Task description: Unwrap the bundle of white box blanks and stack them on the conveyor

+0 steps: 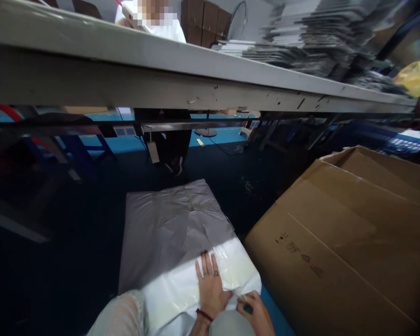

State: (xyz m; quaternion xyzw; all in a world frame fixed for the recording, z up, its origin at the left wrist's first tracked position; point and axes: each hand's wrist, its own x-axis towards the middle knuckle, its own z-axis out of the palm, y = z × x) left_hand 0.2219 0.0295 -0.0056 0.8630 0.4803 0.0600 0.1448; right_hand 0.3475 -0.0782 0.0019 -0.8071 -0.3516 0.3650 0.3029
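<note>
A white plastic-wrapped bundle (168,233) lies on the dark floor under a long table. My left hand (209,282) rests flat on its near end, fingers stretched out and slightly apart, with a dark red band at the wrist. My right hand (255,313) is at the bundle's near right corner, fingers pinched together around a small dark object that I cannot make out, touching the plastic edge. My knees in light trousers (124,313) show at the bottom.
A large brown cardboard box (346,242) lies tilted close on the right. The grey table edge (161,70) runs overhead, with stacks of flat sheets (301,42) on top. Another person in white (161,25) stands across it, their legs (171,144) visible underneath.
</note>
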